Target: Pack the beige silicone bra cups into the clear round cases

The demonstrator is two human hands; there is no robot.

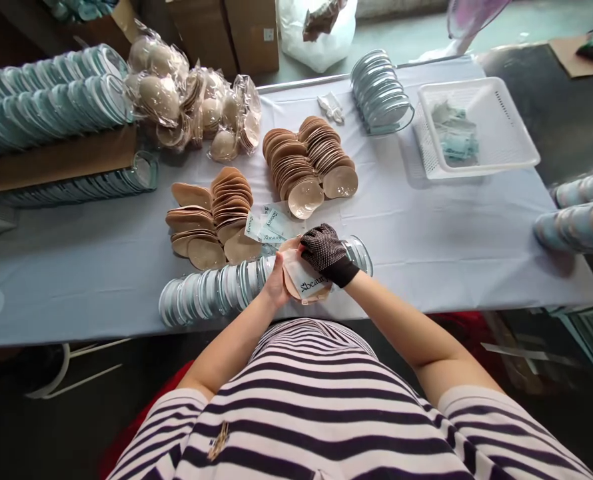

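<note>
Close to my body, my left hand (276,281) grips a beige adhesive bra cup (291,291) by its left edge. A white printed packet (302,275) lies against the cup. My right hand (328,253), in a black dotted glove, has its fingers curled at the packet's top edge; the fingertips are partly hidden. Under and beside my hands runs a row of clear round plastic cases (216,293). Just beyond them, more printed packets (272,225) lie on the table. Two stacks of beige bra cups (206,217) stand behind, the farther stack (309,160) to the right.
Bagged cups (191,100) are heaped at the back left, next to long rows of cases (51,100). A short row of cases (381,93) and a white basket (514,150) with packets stand at the back right. More cases (581,223) sit at the far right.
</note>
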